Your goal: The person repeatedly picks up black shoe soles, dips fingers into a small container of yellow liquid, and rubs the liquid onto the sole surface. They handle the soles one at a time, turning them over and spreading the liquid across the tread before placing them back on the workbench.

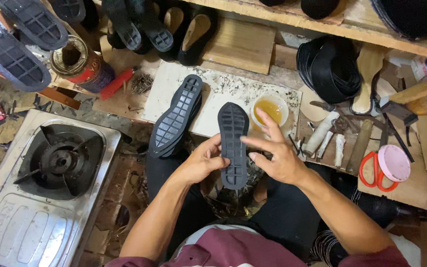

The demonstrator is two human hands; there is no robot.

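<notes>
A dark grey rubber shoe sole point(233, 143) stands upright between my hands, tread side toward me. My left hand point(201, 163) grips its left edge near the lower half. On the sole's right side my right hand point(275, 155) has its fingers spread, fingertips touching or just off the edge. A second shoe with a matching treaded sole point(176, 116) lies tilted to the left, partly on a white board point(211, 94). A small bowl of yellow glue point(269, 109) sits just beyond my right hand.
A steel gas stove point(50, 183) stands at the left. A rusty can point(80, 62), several black soles and shoes line the back. At the right are red scissors point(371, 170), a pink lid point(394, 162), rolled strips, tools and black strap coils point(329, 66).
</notes>
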